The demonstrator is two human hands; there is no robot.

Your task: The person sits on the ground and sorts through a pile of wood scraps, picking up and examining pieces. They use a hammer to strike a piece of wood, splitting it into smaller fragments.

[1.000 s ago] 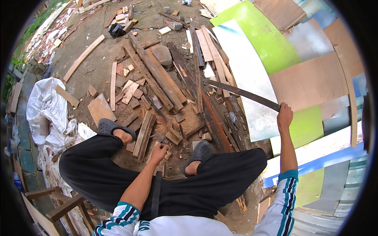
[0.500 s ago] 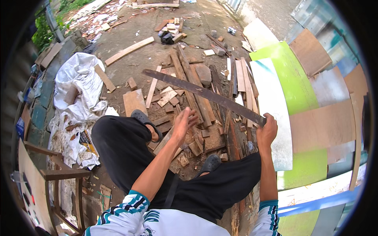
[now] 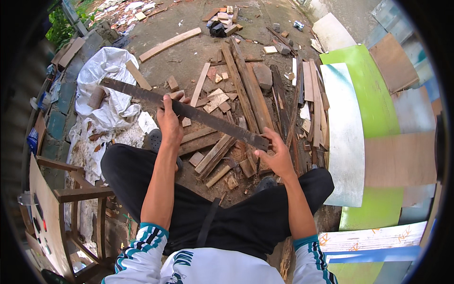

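I hold a long, dark, weathered wooden slat (image 3: 142, 96) in front of me with both hands. It runs slantwise from upper left to lower right above my knees. My left hand (image 3: 169, 120) grips it near the middle, fingers wrapped over the top. My right hand (image 3: 275, 154) grips its lower right end. Below the slat lies a heap of wood offcuts and planks (image 3: 236, 118) on the dirt ground.
A white plastic sack (image 3: 108, 85) lies at the left. Green, white and brown panels (image 3: 364, 118) lean at the right. A wooden chair frame (image 3: 71, 208) stands at my lower left. More planks and rubble (image 3: 222, 21) lie farther off.
The slat has swung from the right side across to the left. My left hand rose from the wood pile and took hold of it; my right hand stays on its end.
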